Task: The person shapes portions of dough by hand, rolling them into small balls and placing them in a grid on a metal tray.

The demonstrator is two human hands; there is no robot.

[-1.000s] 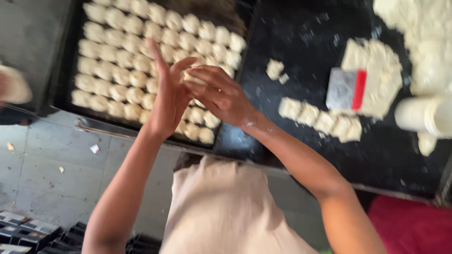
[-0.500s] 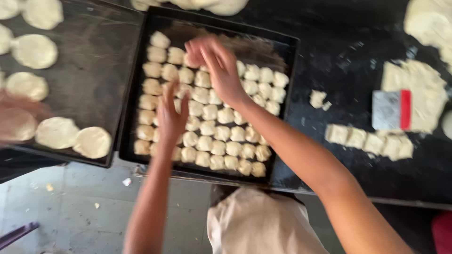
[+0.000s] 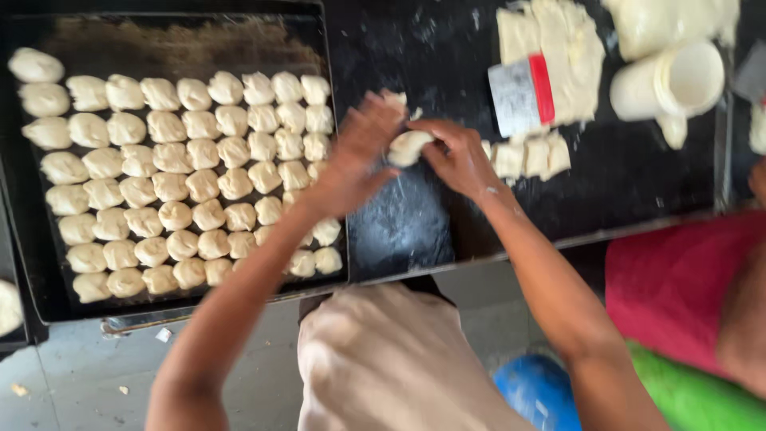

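Observation:
Both hands meet over the black worktop (image 3: 638, 172), just right of a black baking tray (image 3: 183, 32). A pale lump of dough (image 3: 408, 148) sits between my left hand (image 3: 359, 156) and my right hand (image 3: 459, 160), whose fingers curl around it. The left palm presses against the lump from the left and looks blurred. The tray holds several rows of small round dough balls (image 3: 171, 187), packed close together. A row of cut dough squares (image 3: 531, 156) lies just right of my right hand.
A dough scraper with a red edge (image 3: 523, 96) rests on a flat sheet of dough (image 3: 562, 52) at the back. A white cup-like container (image 3: 670, 84) lies on its side at the far right. A person in red (image 3: 678, 279) stands at the right edge.
Both hands have left the tray of dough balls and moved right onto the worktop. They now hold a new lump of dough beside the cut squares. The camera view has shifted right.

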